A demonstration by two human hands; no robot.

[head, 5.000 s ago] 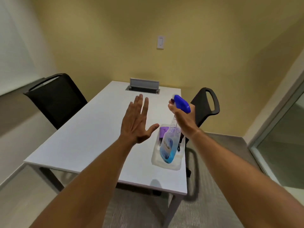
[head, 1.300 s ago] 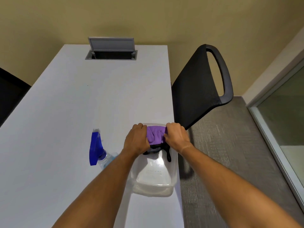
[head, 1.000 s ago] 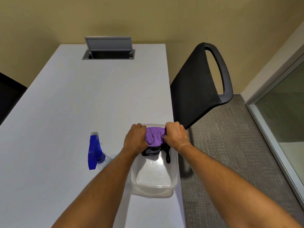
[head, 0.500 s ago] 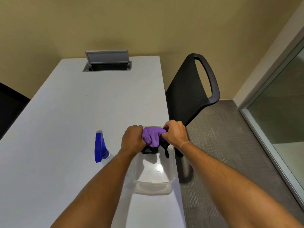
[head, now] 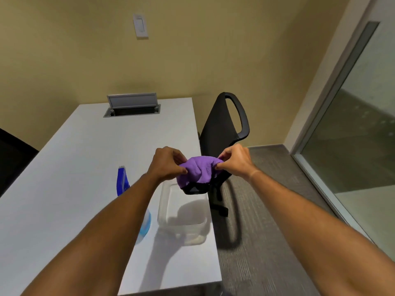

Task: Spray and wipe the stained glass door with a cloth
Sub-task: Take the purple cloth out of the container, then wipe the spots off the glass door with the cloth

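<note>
A purple cloth (head: 197, 170) with a black edge is bunched between both hands, held in the air above a clear plastic container (head: 183, 212). My left hand (head: 166, 165) pinches its left side and my right hand (head: 234, 160) pinches its right side. A spray bottle with a blue head (head: 122, 183) and blue liquid lies on the white table (head: 74, 178) left of the container, partly hidden by my left forearm. The glass door (head: 359, 129) stands at the right edge of the view.
A black chair (head: 222, 133) is pushed against the table's right side, just beyond my hands. An open cable hatch (head: 132, 106) sits at the table's far end. Another dark chair (head: 12, 159) shows at the left edge. Grey carpet (head: 267, 231) lies between table and door.
Both hands have lifted the purple cloth up out of the clear container. The spray bottle, held in my right hand five seconds ago, now lies on the table.
</note>
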